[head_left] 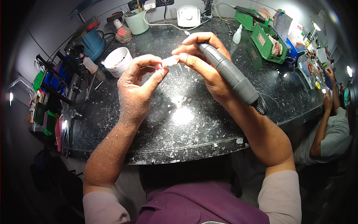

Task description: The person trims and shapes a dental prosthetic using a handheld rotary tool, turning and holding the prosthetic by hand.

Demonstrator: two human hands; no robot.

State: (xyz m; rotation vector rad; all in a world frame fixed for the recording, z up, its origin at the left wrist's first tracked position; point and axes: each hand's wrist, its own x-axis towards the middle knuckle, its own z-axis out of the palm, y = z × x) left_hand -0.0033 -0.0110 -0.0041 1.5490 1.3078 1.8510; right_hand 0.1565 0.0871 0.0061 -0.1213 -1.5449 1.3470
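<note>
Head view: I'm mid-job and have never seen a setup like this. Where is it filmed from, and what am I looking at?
There is no robot here, just a person's two bare hands. The one picture comes from a wide fisheye camera on the person's head, looking down, so straight edges bend near the rim. Picture left is the person's left.

The left hand pinches a small white piece. The right hand holds a corded grey handpiece, and its fingertips also meet the piece.

The dark bench is strewn with pale specks. Toward its back stand a white tub, a squeeze bottle and a green bin. A co-worker sits at the far right.
</note>
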